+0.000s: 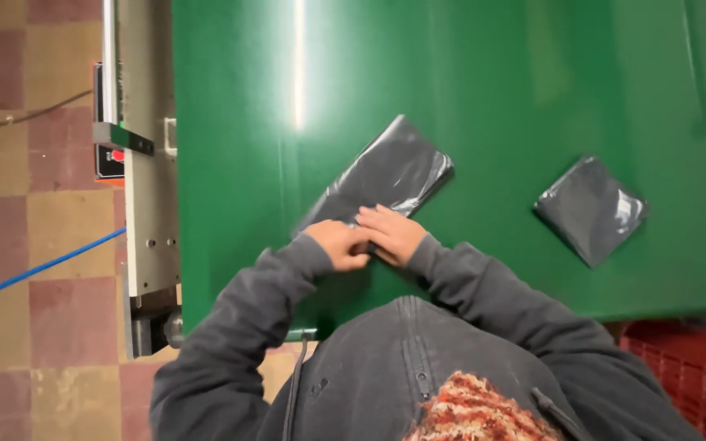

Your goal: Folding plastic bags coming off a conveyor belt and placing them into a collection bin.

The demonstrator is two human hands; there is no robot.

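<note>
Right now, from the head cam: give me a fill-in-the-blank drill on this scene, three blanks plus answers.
1. Both hands, left hand and right hand, press on a dark grey ____ package.
2. A second package lies on the person's ____ side, untouched.
3. Both packages lie on a ____ belt.

Missing words: plastic; right; green

This looks like a factory or packing room. A long shiny green belt (492,82) runs on a grey metal machine frame (150,204). The floor (10,163) has worn red and tan tiles, with a blue hose (42,265) lying across it.
</note>
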